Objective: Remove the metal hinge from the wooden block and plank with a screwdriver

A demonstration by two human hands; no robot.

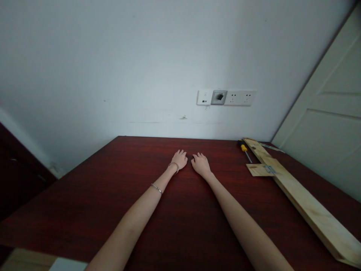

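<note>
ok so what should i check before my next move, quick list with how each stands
1. Left hand free: ok, on the table, nothing visible in it.
2. Right hand free: ok, likewise.
3. Screwdriver away from both hands: ok, lying by the long board.
4. Left arm free of bracelets: not ok, worn at wrist and forearm.
5. Metal piece at the small board screwed down: cannot tell, too small.

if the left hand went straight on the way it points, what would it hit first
Most likely the white wall: the left hand points forward and slightly right across the dark red tabletop, and nothing else shows in that line. The gap to the wall is hard to judge.
</note>
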